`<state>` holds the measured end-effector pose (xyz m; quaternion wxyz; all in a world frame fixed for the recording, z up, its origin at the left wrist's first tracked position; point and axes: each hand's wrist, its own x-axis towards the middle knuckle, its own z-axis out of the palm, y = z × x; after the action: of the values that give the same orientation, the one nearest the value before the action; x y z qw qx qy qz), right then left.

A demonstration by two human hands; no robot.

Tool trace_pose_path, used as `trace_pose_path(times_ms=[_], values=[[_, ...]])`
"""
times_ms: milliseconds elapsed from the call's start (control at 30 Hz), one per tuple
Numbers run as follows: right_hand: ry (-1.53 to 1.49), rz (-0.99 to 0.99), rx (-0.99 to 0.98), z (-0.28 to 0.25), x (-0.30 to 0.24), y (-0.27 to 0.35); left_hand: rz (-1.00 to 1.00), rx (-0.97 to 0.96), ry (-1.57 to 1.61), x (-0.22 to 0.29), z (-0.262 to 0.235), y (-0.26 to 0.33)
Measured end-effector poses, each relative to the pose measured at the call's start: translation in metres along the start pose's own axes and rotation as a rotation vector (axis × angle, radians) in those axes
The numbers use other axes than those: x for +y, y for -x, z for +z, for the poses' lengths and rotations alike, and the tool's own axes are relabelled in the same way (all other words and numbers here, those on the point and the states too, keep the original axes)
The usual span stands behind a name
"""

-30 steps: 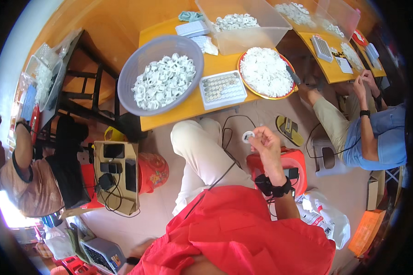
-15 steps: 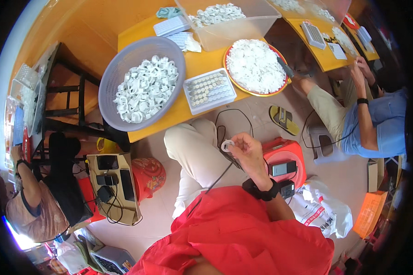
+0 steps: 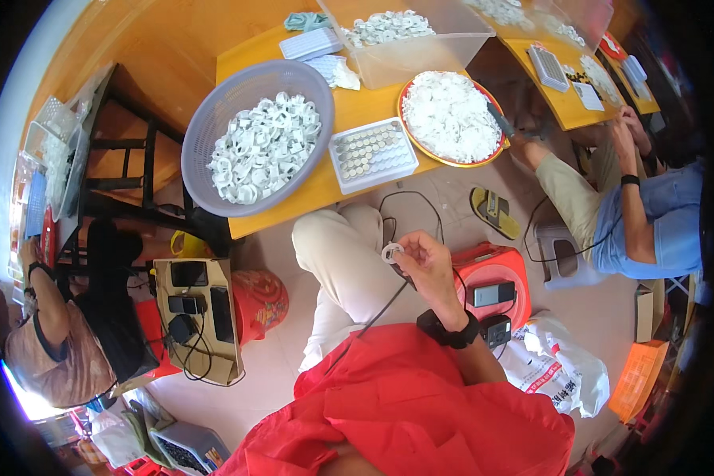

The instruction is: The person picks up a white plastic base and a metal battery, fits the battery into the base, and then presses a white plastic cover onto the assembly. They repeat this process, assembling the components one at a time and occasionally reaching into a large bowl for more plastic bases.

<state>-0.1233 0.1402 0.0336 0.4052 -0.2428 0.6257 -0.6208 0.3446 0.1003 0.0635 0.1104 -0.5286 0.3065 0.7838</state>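
My right hand (image 3: 426,266), with a black band on its wrist, is raised above my lap. Its thumb and fingertips are closed on a small white round plastic part (image 3: 391,253) that has a dark spot in its middle. My left hand does not show. Beyond my knees, on a yellow table (image 3: 254,226), a grey-purple basket (image 3: 194,155) holds many white plastic parts. Right of it lies a white tray (image 3: 373,184) with rows of small round pieces. A round red-and-yellow-rimmed tray (image 3: 462,163) is heaped with small white pieces.
A clear bin (image 3: 420,59) of white parts stands at the table's back. Beside me are a red stool (image 3: 492,262) with a dark device, a cardboard box (image 3: 202,313) of devices and a plastic bag (image 3: 551,365). One person (image 3: 650,214) sits right, another (image 3: 63,341) left.
The table and its containers have shifted slightly to the right in view. My right hand keeps its hold on the white part and has barely moved.
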Motion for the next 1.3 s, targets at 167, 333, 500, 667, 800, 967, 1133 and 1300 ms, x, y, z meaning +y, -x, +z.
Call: trace_pose_path(times_ms=[167, 333, 500, 667, 800, 967, 1133, 1300], values=[[0.029, -0.003, -0.034, 0.006, -0.002, 0.001, 0.046, -0.018, 0.039, -0.008, 0.003, -0.003], [0.047, -0.017, -0.008, 0.011, -0.004, 0.002, 0.074, -0.04, 0.057, -0.01, 0.0, -0.003], [0.064, -0.013, -0.024, 0.011, -0.004, 0.003, 0.095, -0.062, 0.087, -0.014, 0.001, -0.005], [0.064, -0.027, -0.037, 0.01, -0.003, 0.002, 0.122, -0.078, 0.123, -0.02, 0.006, -0.006], [0.069, -0.027, -0.04, 0.014, -0.01, 0.002, 0.118, -0.104, 0.135, -0.02, 0.004, -0.007], [0.119, -0.06, -0.076, 0.004, -0.003, 0.004, 0.113, -0.159, 0.161, -0.022, 0.01, -0.017], [0.071, -0.015, -0.003, -0.001, 0.001, 0.004, 0.106, -0.197, 0.173, -0.021, 0.005, -0.019], [0.053, -0.046, -0.031, 0.007, -0.007, 0.006, 0.13, -0.239, 0.191, -0.02, 0.006, -0.029]])
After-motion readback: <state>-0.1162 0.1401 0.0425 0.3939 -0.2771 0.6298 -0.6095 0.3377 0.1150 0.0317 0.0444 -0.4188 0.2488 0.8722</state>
